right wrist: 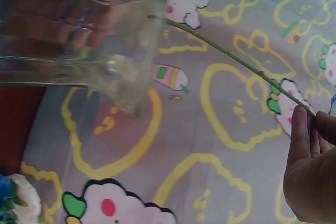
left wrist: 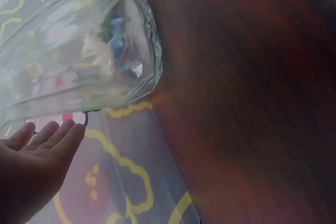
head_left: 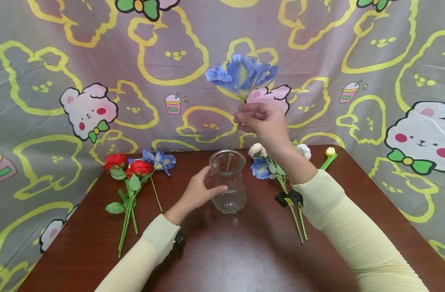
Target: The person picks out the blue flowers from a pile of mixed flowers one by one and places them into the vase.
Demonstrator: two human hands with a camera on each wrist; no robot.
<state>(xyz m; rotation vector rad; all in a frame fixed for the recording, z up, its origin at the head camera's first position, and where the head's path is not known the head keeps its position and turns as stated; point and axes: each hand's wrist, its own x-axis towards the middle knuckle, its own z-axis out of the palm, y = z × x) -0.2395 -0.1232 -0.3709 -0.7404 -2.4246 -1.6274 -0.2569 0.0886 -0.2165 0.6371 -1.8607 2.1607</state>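
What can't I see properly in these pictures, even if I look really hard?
Head view: the lower stem of the yellow flower, hidden behind the right sleeve.
Right wrist view: nearly all the petals of the held blue flower, cut off by the right edge.
Left wrist view: the mouth of the glass vase, cut off by the left edge.
Left wrist view: the surface of the table, too dark and blurred to make out.

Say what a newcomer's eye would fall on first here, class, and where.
Probably the large blue flower, which the right hand holds up by its stem above the clear glass vase. Next might come the two bright red flowers lying on the left side of the dark table.
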